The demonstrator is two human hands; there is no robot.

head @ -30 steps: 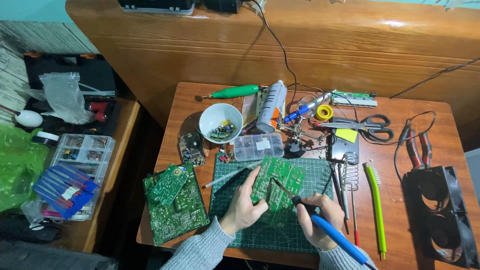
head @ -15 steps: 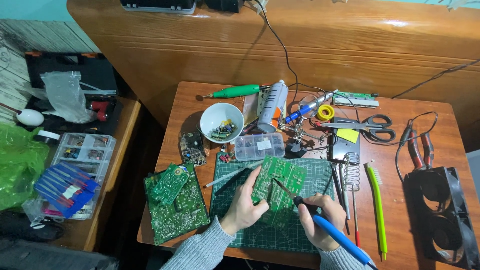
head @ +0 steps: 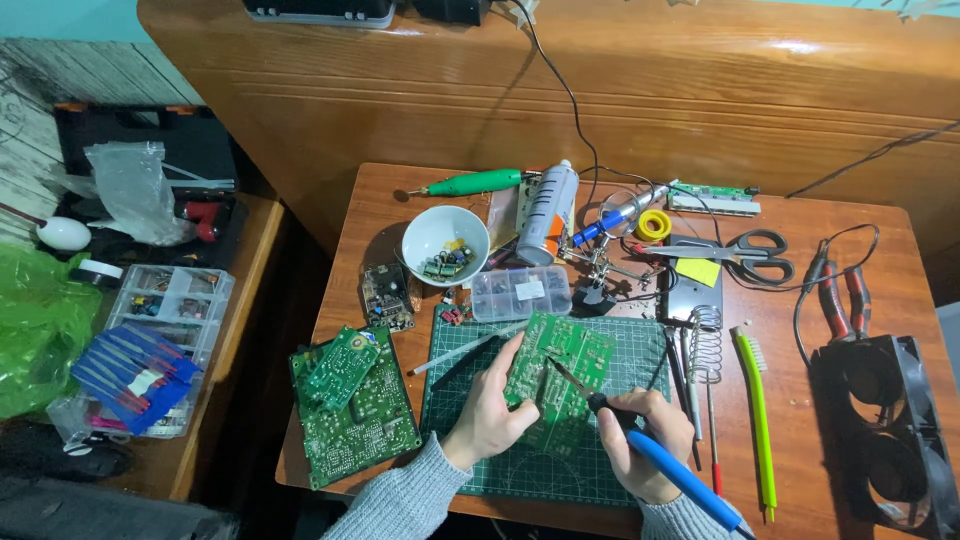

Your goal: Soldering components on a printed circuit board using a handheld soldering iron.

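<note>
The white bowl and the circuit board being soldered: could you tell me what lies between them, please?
In the head view, a clear parts box lies between the bowl and the board.

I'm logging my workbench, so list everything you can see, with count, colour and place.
Circuit board in hand: one, green, on the cutting mat.
Soldering iron: one, blue handle, right hand.
Spare circuit boards: two, green, table's left edge.
Ceramic bowl: one, white, holding components.
Plastic parts box: one, clear, behind mat.
Scissors: one, black, far right.
Brush: one, green, right of mat.
Left hand: steadies board.
Right hand: grips iron.
</note>
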